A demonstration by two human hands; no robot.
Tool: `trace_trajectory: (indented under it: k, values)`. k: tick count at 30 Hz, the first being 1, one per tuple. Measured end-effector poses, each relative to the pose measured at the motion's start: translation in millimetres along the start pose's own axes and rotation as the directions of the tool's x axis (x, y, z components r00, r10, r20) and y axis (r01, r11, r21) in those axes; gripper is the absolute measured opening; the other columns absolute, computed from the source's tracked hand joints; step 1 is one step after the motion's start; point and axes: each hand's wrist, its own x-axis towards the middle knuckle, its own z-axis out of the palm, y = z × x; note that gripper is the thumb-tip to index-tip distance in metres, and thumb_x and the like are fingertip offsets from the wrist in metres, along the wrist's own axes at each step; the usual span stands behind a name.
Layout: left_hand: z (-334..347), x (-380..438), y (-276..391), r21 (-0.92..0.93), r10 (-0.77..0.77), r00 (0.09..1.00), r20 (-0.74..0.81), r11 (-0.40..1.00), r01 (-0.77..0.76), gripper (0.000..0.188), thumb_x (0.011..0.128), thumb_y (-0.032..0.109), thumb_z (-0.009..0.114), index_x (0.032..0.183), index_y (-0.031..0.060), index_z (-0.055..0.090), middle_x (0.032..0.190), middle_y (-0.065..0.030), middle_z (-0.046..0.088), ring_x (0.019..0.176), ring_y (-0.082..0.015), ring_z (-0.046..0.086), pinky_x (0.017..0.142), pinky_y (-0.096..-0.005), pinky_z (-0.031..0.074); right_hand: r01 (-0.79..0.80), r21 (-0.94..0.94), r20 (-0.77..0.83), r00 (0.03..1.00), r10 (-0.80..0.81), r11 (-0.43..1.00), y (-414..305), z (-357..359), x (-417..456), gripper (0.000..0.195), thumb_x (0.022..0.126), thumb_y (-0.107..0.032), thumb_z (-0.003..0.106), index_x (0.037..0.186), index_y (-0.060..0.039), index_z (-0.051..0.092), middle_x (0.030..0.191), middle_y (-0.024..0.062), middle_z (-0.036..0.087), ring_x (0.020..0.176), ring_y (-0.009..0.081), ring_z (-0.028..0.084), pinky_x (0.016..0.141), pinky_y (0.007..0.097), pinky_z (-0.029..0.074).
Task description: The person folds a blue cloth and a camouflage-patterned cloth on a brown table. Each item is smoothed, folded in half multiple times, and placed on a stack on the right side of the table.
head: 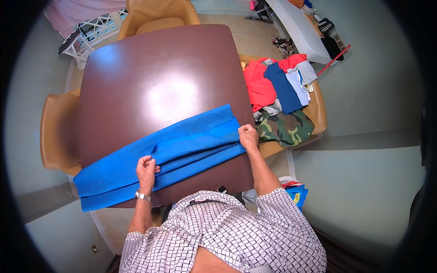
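A long piece of blue cloth (119, 163) lies in lengthwise folds across the near part of the brown table (129, 78), its left end hanging at the table's left edge. My right hand (249, 136) pinches the cloth at its right end, near the table's right edge. At the middle of the cloth is my left hand (146, 169), its thumb and fingertips closed on a fold beside a small raised corner. A metal wristwatch sits on my left wrist. Whether the cloth is a garment, I cannot tell.
On the tan chair (319, 119) at the right lies a heap of clothes: red cloth (259, 85), dark blue cloth (283, 88) and camouflage cloth (286, 128). Other tan chairs stand at the left (51, 133) and far side (160, 24). Bags (297, 194) are low at the right.
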Motion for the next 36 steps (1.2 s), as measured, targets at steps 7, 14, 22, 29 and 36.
trace_trajectory:
  k: [7, 14, 22, 29, 36]
  values:
    - [11.4, -13.1, 12.4, -0.080, -0.195, 0.980, -0.038, 0.978, 0.191, 0.054, 0.103, 0.008, 0.075, 0.147, -0.0059, 0.047, 0.099, -0.0094, 0.072, 0.081, -0.0186, 0.075, 0.065, -0.0317, 0.066, 0.035, -0.020, -0.008, 0.999, -0.035, 0.999, -3.9, -6.0, -4.1, 0.031, 0.094, -0.038, 0.076, 0.108, -0.0114, 0.080, 0.100, 0.0137, 0.082, 0.098, 0.0332, 0.078, 0.090, 0.0470, 0.059]
    - [10.2, -5.9, 3.9, -0.108, -0.117, 0.993, -0.030, 0.988, 0.113, 0.060, 0.101, 0.003, 0.073, 0.152, -0.0064, 0.043, 0.103, -0.0080, 0.068, 0.081, -0.0132, 0.069, 0.070, -0.0311, 0.067, 0.131, -0.027, -0.003, 0.991, -0.132, 0.991, 4.7, -3.1, -5.6, 0.038, 0.093, -0.040, 0.079, 0.115, -0.0085, 0.078, 0.104, 0.0142, 0.083, 0.101, 0.0327, 0.078, 0.091, 0.0471, 0.059]
    - [13.3, -35.1, -2.9, 0.626, 0.458, 0.889, 0.006, 0.691, -0.360, 0.044, 0.096, 0.001, 0.075, 0.137, -0.0015, 0.062, 0.113, -0.0147, 0.068, 0.101, -0.0288, 0.068, 0.087, -0.0416, 0.059, 0.195, -0.255, -0.043, 0.976, -0.213, 0.947, -13.2, -14.4, -29.5, 0.046, 0.092, -0.035, 0.081, 0.128, -0.0087, 0.071, 0.126, 0.0186, 0.073, 0.121, 0.0397, 0.067, 0.102, 0.0531, 0.053]
    - [94.2, -22.5, 45.5, 0.585, 0.669, 0.593, 0.449, 0.282, -0.761, 0.031, 0.096, 0.005, 0.073, 0.127, 0.0016, 0.070, 0.141, -0.0220, 0.066, 0.133, -0.0440, 0.061, 0.116, -0.0557, 0.047, 0.706, -0.232, -0.151, 0.653, -0.742, 0.669, -89.7, 25.5, -93.1, 0.055, 0.090, -0.023, 0.078, 0.139, -0.0038, 0.062, 0.146, 0.0242, 0.056, 0.140, 0.0448, 0.049, 0.118, 0.0579, 0.040]
    - [125.6, 6.6, -11.1, 0.675, 0.414, 0.639, 0.649, 0.075, -0.734, 0.070, 0.100, 0.037, 0.073, 0.160, 0.0074, 0.052, 0.172, -0.0265, 0.039, 0.162, -0.0437, 0.031, 0.131, -0.0674, 0.017, 0.787, -0.253, 0.123, 0.603, -0.788, 0.563, -70.0, 94.1, -108.3, 0.064, 0.100, -0.028, 0.072, 0.159, -0.0111, 0.053, 0.167, 0.0260, 0.040, 0.160, 0.0479, 0.030, 0.130, 0.0642, 0.024]
